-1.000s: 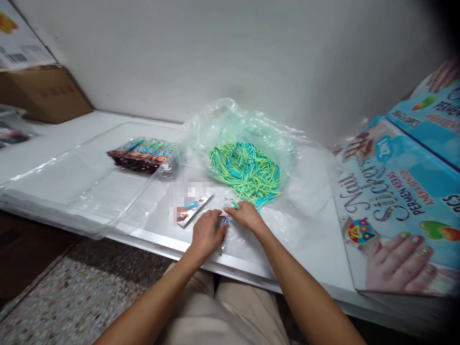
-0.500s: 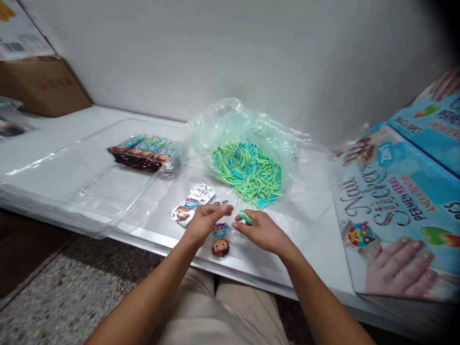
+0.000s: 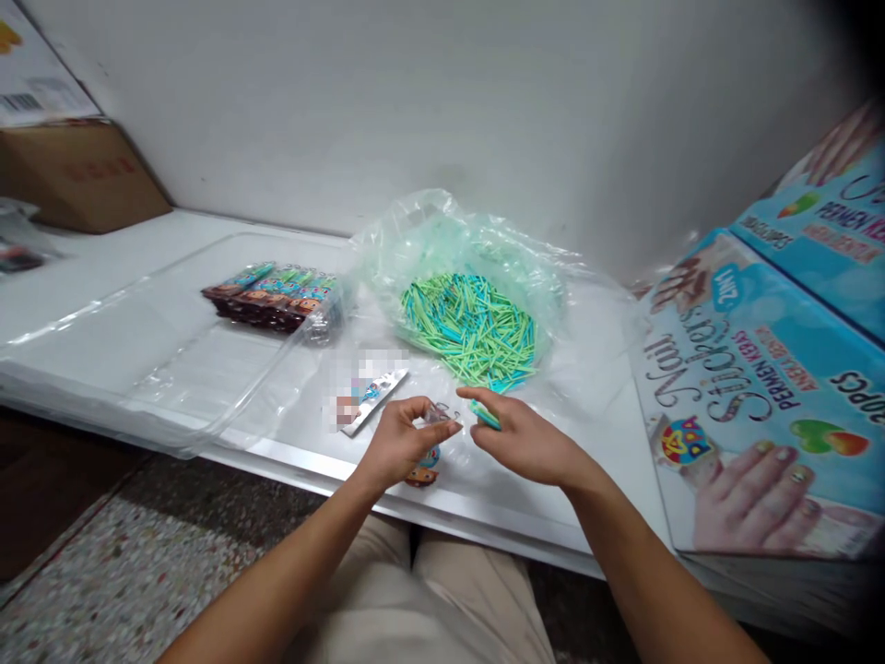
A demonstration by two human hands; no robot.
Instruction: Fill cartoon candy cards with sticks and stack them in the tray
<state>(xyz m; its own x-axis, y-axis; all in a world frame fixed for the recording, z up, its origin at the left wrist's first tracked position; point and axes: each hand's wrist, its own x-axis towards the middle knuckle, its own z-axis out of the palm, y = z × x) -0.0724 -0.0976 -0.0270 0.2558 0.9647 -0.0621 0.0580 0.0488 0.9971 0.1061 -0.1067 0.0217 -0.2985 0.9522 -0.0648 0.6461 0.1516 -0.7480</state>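
Note:
My left hand pinches the clear upper end of a small printed packet. The packet's cartoon figure shows below my fingers, partly hidden by them. Close to its right, my right hand is closed around a few short green and blue sticks, its index finger stretched toward the packet. Beyond both hands, a large heap of similar sticks lies in the mouth of a clear plastic bag. A silver-edged packet, partly blurred out, rests on the table left of my left hand.
A clear plastic tray on the left holds stacked packets in its right part. Large blue printed boxes stand along the right side. A brown carton sits at the back left. The white table's front edge runs just before my lap.
My left hand has closed on the packet's top and tilted it up from the table. My right hand, with the sticks, has shifted slightly right.

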